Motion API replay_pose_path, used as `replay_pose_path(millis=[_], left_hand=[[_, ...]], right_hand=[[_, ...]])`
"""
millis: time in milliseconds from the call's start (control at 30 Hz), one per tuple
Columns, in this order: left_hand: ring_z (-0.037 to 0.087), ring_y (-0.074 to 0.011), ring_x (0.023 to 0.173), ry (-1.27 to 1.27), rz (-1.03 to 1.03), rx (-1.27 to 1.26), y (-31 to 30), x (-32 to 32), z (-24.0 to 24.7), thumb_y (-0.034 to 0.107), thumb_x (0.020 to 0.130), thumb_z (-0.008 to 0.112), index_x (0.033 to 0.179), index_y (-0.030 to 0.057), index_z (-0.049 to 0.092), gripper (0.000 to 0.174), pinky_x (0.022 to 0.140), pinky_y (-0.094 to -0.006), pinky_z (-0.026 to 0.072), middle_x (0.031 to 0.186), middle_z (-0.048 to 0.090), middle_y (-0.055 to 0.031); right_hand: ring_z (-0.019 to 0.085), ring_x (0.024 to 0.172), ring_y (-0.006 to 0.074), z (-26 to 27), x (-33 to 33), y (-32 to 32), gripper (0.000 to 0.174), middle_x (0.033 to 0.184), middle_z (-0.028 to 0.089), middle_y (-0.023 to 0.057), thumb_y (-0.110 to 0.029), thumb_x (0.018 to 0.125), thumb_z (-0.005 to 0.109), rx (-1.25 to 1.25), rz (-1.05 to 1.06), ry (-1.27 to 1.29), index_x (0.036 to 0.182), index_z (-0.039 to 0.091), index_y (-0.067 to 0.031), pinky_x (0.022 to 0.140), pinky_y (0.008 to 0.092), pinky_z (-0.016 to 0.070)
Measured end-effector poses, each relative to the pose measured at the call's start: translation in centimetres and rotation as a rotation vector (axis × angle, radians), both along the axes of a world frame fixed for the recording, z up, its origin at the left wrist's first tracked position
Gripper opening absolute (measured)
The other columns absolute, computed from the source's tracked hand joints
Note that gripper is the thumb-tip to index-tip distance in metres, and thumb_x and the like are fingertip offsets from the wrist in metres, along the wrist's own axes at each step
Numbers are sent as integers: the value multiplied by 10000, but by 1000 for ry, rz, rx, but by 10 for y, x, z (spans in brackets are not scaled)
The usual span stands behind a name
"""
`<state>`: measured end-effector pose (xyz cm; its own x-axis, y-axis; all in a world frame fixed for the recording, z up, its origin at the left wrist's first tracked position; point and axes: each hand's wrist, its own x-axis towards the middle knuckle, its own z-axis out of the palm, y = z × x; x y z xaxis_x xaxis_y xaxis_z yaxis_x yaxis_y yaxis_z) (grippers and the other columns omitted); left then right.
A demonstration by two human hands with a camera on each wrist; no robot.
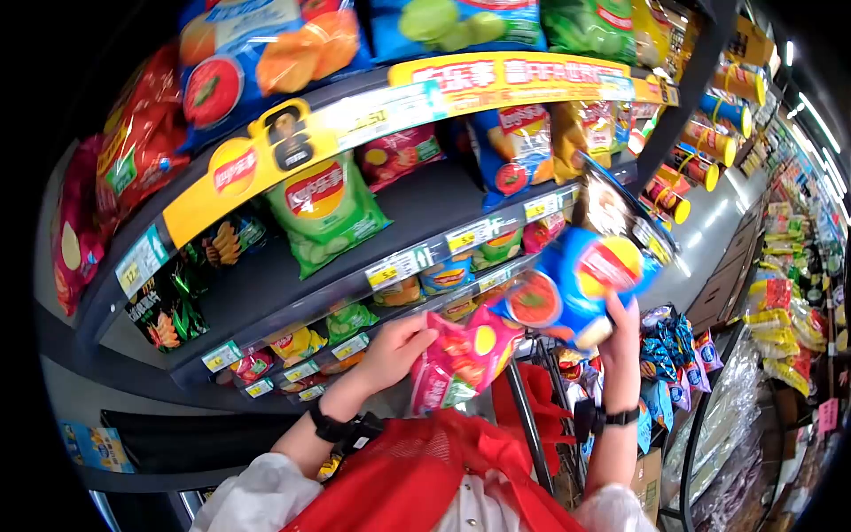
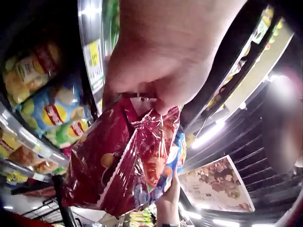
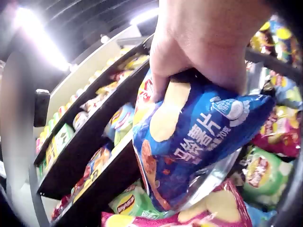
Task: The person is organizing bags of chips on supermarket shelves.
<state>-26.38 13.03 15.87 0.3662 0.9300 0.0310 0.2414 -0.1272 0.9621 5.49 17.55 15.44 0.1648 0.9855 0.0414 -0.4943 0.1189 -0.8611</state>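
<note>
My left hand (image 1: 390,353) pinches the top edge of a pink-red bag of potato chips (image 1: 456,359) in front of the shelf. In the left wrist view this bag (image 2: 113,156) hangs below the fingers, its back seam showing. My right hand (image 1: 622,332) grips a blue bag of potato chips (image 1: 585,275) by its edge, just right of the pink-red one. The right wrist view shows the blue bag (image 3: 203,127) tilted under thumb and fingers. In the head view a dark bag (image 1: 616,208) overlaps the blue one's upper end.
A curved dark shelf (image 1: 417,204) with chip bags and price labels spans the left and middle. On it stands a green chip bag (image 1: 324,208). Chip canisters (image 1: 709,139) line the rack at upper right. Blue snack bags (image 1: 669,346) lie low on the right.
</note>
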Motion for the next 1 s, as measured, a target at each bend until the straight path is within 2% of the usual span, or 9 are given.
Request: replay_pose_path(millis=[100,167,233,433,533,667,833,933,1000], left_hand=[[558,-179,1013,-16,-2,50,-29,-44,15,9,869,388,1018,-30,573,241,902,-282,402,1068,610,-115],[567,-241,1035,16,25,108,-48,-66,26,-64,817,391,876,-38,548,169,909,-335,417,1039,623,-135],[586,-243,999,-3,40,111,-62,-86,30,-29,827,441,1005,10,615,252,879,-305,419,1047,624,-123],[581,-242,1016,27,151,96,-81,-105,33,-49,816,440,990,-10,612,248,888,-304,425,1030,628,-125],[577,-251,1021,-28,222,130,-85,-98,30,-41,822,446,976,-16,611,228,902,-324,423,1025,630,-123],[572,-273,1025,-112,310,115,-84,-93,15,-22,839,449,965,-37,594,192,920,-346,409,1020,629,-123],[575,-262,1016,-184,401,104,-83,-79,7,2,859,447,945,-48,587,172,902,-331,414,1022,627,-137],[564,-244,1017,-156,472,89,-77,-78,9,21,868,443,944,-46,588,177,912,-321,402,1024,623,-136],[507,-241,1094,-102,431,171,-63,-80,27,33,872,439,1026,-50,557,211,951,-336,375,1157,540,-140]], right_hand=[[556,979,191,31,-64,52,557,1103,548,105,-111,731,700,132,201,-197,1200,415,-12,859,326,457],[574,957,185,51,-101,75,552,1107,556,110,-103,749,688,107,354,-174,1217,408,-12,822,311,483],[576,959,184,57,-127,103,562,1109,560,120,-123,760,684,122,479,-245,1228,399,5,826,304,483],[561,994,195,67,-170,181,614,1148,543,138,-184,768,694,172,621,-284,1239,373,43,835,299,474],[553,1002,193,76,-182,204,611,1140,550,138,-188,753,714,181,495,-432,1209,400,71,843,294,464],[527,1006,179,71,-196,225,373,1118,577,86,-118,794,656,469,356,-813,1118,522,8,847,294,415],[531,943,371,39,-214,233,324,993,572,215,-39,762,612,856,-132,-1060,1063,521,38,801,399,421],[353,1095,473,42,-215,194,524,1147,406,278,-178,736,653,1048,-179,-1257,1185,433,-22,860,526,359],[294,1137,500,45,-219,172,653,1221,327,272,-309,706,682,1068,-174,-1436,1238,398,-57,872,597,335]])
